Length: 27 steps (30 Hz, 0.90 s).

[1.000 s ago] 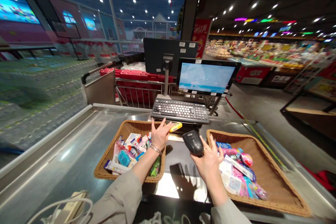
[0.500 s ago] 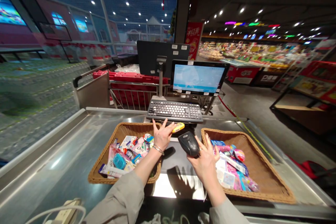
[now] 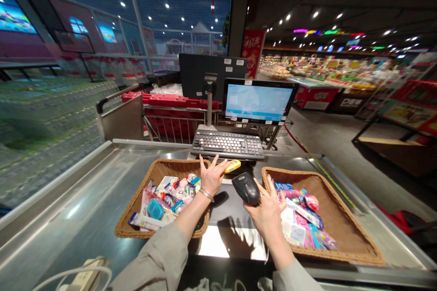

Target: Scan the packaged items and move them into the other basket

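My left hand (image 3: 212, 177) pinches a small yellow packet (image 3: 232, 166) between thumb and fingers, above the right rim of the left wicker basket (image 3: 123, 218). Its other fingers are spread. A black barcode scanner (image 3: 246, 188) is in my right hand (image 3: 266, 204), by the near left side of the right wicker basket (image 3: 355, 232); part of the grip is hidden by the hand. The scanner's head points toward the yellow packet, with a gap between them. Small packaged goods, among them a light blue item (image 3: 155, 209), fill the left basket. Boxes and colourful packets lie in the right one.
Behind the baskets stand a black keyboard (image 3: 227, 143) and a lit monitor (image 3: 257, 102). A second screen (image 3: 194, 75) shows its back. The metal counter (image 3: 85, 200) has raised edges. A power strip (image 3: 87, 275) with white cable lies near left. A shopping cart (image 3: 167, 125) is beyond.
Almost nothing differs. Both hands keep their hold on the yellow packet and the scanner in nearly the same places; the whole view has shifted very slightly.
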Each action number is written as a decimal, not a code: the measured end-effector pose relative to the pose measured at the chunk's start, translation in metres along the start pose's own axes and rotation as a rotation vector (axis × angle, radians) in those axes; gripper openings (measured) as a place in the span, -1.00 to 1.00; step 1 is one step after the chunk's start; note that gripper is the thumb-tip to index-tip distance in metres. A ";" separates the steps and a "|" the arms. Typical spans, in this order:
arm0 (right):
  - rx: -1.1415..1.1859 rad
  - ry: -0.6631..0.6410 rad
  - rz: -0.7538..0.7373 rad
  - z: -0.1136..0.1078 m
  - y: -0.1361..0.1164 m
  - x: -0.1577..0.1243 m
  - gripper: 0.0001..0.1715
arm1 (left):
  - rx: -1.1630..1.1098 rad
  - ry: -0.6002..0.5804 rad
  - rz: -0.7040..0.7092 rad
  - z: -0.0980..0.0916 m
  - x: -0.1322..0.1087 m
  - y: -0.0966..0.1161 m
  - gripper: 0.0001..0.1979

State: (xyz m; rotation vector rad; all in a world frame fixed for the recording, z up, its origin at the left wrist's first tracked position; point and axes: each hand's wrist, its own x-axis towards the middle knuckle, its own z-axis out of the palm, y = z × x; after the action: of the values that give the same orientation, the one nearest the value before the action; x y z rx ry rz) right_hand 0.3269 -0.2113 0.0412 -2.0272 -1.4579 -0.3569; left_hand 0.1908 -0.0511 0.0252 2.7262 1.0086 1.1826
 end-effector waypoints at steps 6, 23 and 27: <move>0.032 -0.014 0.018 0.002 0.000 0.000 -0.68 | 0.014 -0.006 0.003 -0.001 0.000 0.001 -0.59; 0.012 -0.009 0.001 -0.001 0.009 -0.002 -0.63 | -0.031 0.028 0.036 0.004 0.008 0.010 -0.66; -0.011 0.057 0.017 0.001 0.014 -0.002 -0.65 | -0.029 0.022 0.054 0.005 0.010 0.014 -0.65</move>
State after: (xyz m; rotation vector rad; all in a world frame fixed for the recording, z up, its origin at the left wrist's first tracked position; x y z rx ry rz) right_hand 0.3386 -0.2156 0.0351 -2.0205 -1.4060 -0.4137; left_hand 0.2068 -0.0554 0.0313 2.7403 0.9182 1.2274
